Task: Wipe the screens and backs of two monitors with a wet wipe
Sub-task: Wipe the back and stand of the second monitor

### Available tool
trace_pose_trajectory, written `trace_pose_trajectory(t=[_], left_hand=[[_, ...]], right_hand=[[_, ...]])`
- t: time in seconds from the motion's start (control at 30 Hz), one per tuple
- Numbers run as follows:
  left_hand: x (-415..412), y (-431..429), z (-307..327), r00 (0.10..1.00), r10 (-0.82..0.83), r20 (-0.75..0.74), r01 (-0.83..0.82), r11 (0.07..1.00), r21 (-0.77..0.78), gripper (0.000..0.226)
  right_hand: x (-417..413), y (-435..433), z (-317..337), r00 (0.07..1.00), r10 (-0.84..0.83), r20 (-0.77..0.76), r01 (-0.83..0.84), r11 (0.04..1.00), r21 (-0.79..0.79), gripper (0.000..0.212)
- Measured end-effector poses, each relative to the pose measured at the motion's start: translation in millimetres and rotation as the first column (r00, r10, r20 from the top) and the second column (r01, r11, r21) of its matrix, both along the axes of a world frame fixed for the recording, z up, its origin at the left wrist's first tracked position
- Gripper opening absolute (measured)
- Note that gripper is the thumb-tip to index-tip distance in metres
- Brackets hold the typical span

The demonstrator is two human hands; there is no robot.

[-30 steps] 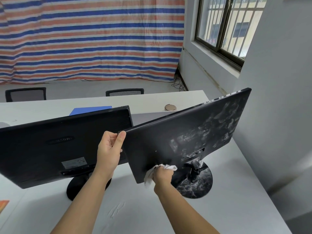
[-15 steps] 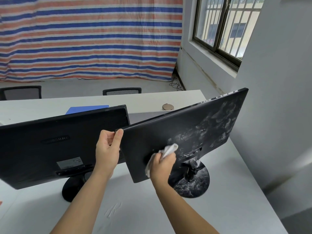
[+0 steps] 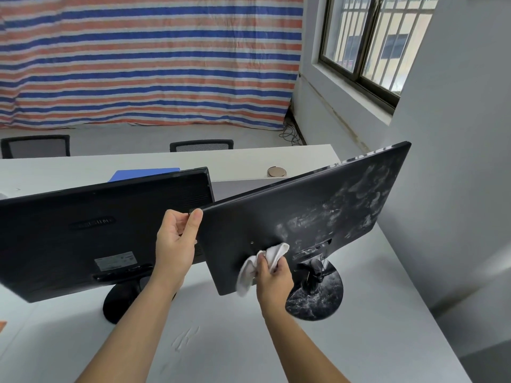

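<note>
Two black monitors stand on the white table (image 3: 387, 341) with their backs toward me. The right monitor (image 3: 312, 205) is tilted, and whitish smears cover the right half of its back. Its round base (image 3: 318, 302) is smeared too. My left hand (image 3: 177, 244) grips the right monitor's upper left corner. My right hand (image 3: 272, 277) holds a crumpled white wet wipe (image 3: 265, 261) against the lower middle of that back, just left of the stand mount. The left monitor (image 3: 69, 233) stands beside it, a label on its back.
A blue flat object (image 3: 143, 172) and a small round brown thing (image 3: 276, 171) lie on the table behind the monitors. Two chair backs (image 3: 201, 145) show beyond the far edge. A wall with a window (image 3: 367, 37) stands close on the right.
My right hand has moved the wipe up from the right monitor's lower edge to the lower middle of its back. The left hand kept its grip on the corner.
</note>
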State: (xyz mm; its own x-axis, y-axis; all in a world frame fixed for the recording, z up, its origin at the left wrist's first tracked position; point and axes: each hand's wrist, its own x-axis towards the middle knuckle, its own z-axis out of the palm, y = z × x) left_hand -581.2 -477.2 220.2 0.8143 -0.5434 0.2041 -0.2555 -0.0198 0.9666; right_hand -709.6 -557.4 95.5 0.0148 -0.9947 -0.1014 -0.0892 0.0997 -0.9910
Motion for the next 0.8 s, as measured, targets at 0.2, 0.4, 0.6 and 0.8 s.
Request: trace_pose_trajectory(t=[0.2, 0.4, 0.6, 0.8], left_hand=[[2, -1, -3, 1.000, 0.011, -0.004, -0.011, 1.000, 0.012, 0.035], [8, -4, -1, 1.000, 0.011, 0.004, -0.011, 1.000, 0.018, 0.037], [2, -7, -1, 0.999, 0.020, 0.027, -0.020, 1.000, -0.002, 0.030], [6, -6, -2, 0.999, 0.031, 0.031, -0.032, 0.999, 0.016, 0.030]], right_hand=[[6, -1, 26, 0.991, 0.123, 0.054, -0.116, 0.988, -0.104, 0.033], [3, -6, 8, 0.999, 0.006, -0.032, -0.006, 1.000, -0.002, 0.038], [32, 5, 83, 0.991, 0.133, -0.013, -0.127, 0.907, -0.401, 0.019], [38, -12, 49, 0.992, -0.038, -0.117, 0.001, 0.951, -0.308, 0.048]])
